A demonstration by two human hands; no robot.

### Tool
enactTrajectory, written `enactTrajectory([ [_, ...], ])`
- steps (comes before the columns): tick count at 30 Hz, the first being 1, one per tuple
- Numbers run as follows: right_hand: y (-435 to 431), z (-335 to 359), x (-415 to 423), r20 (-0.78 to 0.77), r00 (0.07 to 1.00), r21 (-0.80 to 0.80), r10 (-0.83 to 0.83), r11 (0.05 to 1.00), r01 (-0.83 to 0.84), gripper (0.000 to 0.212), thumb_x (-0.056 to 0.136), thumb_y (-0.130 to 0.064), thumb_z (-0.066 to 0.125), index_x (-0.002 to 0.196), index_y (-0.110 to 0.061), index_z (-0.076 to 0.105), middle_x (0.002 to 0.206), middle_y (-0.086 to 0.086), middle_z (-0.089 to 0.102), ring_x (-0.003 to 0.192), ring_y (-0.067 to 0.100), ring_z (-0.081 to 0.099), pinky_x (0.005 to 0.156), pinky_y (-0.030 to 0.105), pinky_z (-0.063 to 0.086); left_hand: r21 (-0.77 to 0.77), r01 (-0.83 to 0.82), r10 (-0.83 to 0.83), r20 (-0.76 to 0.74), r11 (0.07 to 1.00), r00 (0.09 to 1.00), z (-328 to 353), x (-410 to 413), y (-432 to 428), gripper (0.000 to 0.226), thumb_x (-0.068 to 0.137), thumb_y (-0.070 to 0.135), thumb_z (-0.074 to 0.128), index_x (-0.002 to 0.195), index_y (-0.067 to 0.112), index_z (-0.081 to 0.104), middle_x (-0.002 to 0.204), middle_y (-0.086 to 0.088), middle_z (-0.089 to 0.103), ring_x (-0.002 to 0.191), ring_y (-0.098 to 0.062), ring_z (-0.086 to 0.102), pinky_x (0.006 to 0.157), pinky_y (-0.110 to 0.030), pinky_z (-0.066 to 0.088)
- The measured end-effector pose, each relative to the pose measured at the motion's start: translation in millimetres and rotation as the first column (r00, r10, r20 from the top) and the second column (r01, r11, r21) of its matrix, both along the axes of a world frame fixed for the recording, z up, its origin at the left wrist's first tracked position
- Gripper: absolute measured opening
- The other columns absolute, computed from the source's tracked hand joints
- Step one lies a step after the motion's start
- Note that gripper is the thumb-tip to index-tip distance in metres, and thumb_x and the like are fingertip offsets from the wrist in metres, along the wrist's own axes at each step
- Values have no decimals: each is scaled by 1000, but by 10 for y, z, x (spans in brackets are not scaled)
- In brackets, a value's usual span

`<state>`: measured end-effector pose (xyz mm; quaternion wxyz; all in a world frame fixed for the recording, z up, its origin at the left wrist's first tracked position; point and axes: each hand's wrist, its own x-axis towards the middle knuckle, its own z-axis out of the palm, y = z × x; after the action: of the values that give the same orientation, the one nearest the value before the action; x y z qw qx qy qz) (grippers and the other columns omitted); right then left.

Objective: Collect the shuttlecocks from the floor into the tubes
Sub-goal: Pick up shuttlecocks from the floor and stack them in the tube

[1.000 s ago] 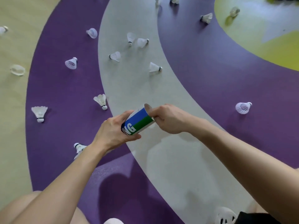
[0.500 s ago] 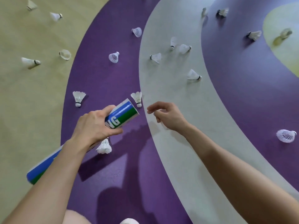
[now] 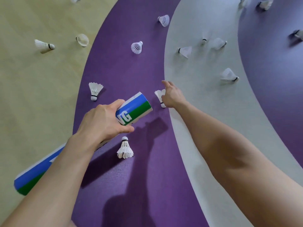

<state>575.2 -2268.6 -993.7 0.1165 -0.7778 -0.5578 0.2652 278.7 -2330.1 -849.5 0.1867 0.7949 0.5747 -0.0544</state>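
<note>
My left hand (image 3: 105,123) is shut around a blue, green and white shuttlecock tube (image 3: 136,108), held tilted above the purple floor, open mouth pointing up and right. Its other end (image 3: 31,179) shows under my left forearm. My right hand (image 3: 173,95) reaches down to a white feather shuttlecock (image 3: 159,95) lying at the purple-grey boundary. Thumb and fingers are spread and touch its skirt; the fingers are partly hidden. Two more shuttlecocks lie close by: one (image 3: 125,149) below the tube, one (image 3: 95,90) to its left.
Several other shuttlecocks are scattered on the floor: on the purple band (image 3: 136,47), on the tan area (image 3: 44,45) and on the grey band (image 3: 229,75). The floor has curved tan, purple and grey bands. My arms cast shadows on the purple band.
My right hand left the tube mouth and moved out and down to the shuttlecock on the floor. My left hand kept the tube, and the view shifted left across the floor.
</note>
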Motion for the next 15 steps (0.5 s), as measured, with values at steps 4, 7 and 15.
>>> enactTrajectory([
  [4,38,-193,-1,69,997,-171,36,985,-24,56,92,-13,59,147,-10,49,146,16,58,129,37,59,104,38,50,14,59,-58,-30,998,998,-59,81,-22,66,68,75,83,118,46,51,89,9,69,88,-30,65,79,-41,57],
  [7,-273,-354,-21,62,997,-139,-48,989,56,21,93,-16,58,111,-9,66,114,16,72,107,38,69,82,36,55,18,100,-99,-10,995,995,-87,223,-20,68,67,77,82,118,47,50,88,8,69,87,-29,66,78,-42,58],
  [15,-935,206,-7,-461,767,129,-447,821,556,18,92,-29,67,86,-14,74,66,0,61,60,18,54,53,30,42,-35,124,-122,64,992,991,-203,285,11,69,66,67,88,116,43,47,89,10,68,88,-29,66,80,-44,59],
])
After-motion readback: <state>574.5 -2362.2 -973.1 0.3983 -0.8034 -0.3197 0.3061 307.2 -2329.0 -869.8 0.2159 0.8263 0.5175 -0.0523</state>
